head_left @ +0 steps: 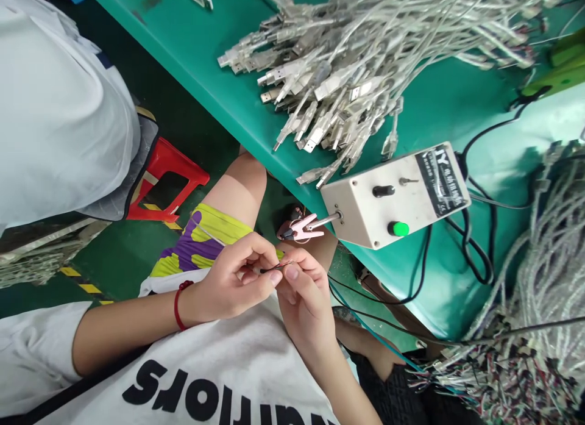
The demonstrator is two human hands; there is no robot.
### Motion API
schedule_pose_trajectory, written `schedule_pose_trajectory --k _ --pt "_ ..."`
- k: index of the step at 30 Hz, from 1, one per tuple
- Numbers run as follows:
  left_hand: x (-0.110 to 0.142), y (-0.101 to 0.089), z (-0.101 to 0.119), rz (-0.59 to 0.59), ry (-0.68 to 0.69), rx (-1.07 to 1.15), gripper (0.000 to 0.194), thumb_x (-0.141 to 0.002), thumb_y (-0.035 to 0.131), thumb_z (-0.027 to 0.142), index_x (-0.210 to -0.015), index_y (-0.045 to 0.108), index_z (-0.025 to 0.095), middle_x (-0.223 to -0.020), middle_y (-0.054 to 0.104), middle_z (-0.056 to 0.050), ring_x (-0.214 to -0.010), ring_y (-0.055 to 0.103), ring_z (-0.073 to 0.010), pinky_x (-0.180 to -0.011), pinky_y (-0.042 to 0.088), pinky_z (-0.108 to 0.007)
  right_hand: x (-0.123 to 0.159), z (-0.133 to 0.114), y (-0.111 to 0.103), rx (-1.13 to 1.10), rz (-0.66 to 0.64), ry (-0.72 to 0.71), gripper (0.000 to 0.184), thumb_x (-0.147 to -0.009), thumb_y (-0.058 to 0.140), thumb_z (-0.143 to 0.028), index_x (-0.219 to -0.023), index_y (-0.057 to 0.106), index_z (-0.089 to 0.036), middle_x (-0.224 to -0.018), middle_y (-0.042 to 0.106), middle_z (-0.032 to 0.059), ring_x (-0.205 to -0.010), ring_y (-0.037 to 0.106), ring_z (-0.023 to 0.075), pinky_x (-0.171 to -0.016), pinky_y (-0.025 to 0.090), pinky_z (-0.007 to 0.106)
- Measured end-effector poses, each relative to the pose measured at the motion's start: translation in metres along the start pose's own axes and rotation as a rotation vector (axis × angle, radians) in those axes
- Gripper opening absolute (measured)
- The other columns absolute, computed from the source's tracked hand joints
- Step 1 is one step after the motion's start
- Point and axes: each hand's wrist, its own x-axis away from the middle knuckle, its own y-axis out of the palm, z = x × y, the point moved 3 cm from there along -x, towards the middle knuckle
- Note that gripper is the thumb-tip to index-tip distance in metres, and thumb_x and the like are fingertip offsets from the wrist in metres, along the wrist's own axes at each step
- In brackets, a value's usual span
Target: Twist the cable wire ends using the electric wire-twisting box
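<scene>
My left hand and my right hand meet over my lap, below the green table's edge. Both pinch the thin wire ends of a cable between fingertips and thumbs. A clear cable strand runs from my left hand across my knee. Just above the hands a pink clip sticks out on a metal rod from a beige test box, which has a black knob, a toggle switch and a green button.
A heap of clear USB cables lies on the green table. Another bundle with stripped coloured wires hangs at the right. Black leads trail from the box. Another person in white sits at left beside a red stool.
</scene>
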Motion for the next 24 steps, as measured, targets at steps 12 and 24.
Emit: schedule_pose_trajectory --k 12,24 --pt "-0.012 -0.003 0.008 -0.058 0.190 -0.110 0.024 -0.090 0.072 0.003 -0.092 0.062 0.024 -0.072 0.056 0.008 -0.054 0.039 -0.0078 -0.048 0.031 -0.020 -0.004 0.004 -0.002 0.050 0.037 0.015 0.021 -0.086 0.097 -0.043 -0.092 0.087 -0.026 -0.063 0.054 -0.0063 -0.058 0.037 0.0105 -0.061 0.041 0.025" --pt "-0.013 -0.009 -0.002 0.170 0.142 -0.041 0.023 -0.100 0.075 0.010 -0.098 0.059 0.027 -0.077 0.057 0.006 -0.059 0.046 -0.0101 -0.055 0.039 -0.022 -0.040 -0.013 -0.002 -0.157 0.042 -0.106 0.039 -0.085 0.105 -0.056 -0.102 0.092 -0.023 -0.058 0.039 -0.0098 -0.054 0.016 0.0092 -0.047 0.033 0.018"
